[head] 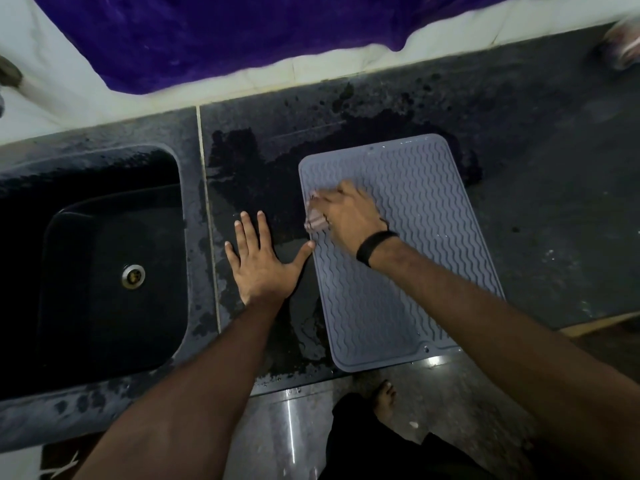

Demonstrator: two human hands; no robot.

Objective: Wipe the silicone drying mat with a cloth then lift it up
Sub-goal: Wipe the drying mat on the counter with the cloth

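- Both hands are working over the dark surface [540, 174]: the left hand [263, 261] is lying flat with its fingers spread wide, thumb tip touching the left edge of the silicone drying mat [408, 271].
- Right hand [349, 209] is pressing down on the upper left part of the mat, fingers curled around a bunched pinkish cloth [316, 220]; a black band [375, 247] is circling its wrist.
- Grey and rectangular with rounded corners, the mat is lying flat on the surface right of the sink, its near end reaching the front edge; wavy raised ridges are running across it inside a smooth raised rim.
- Sink [104, 271] is sitting to the left, a deep black basin with rounded corners, holding only a round metal drain [133, 276].
- Wet patches and droplets are darkening the speckled stone-like surface between sink and mat.
- Purple fabric [242, 36] is lying on white material beyond the far edge.
- A bare foot [384, 398] is showing on the glossy floor below.
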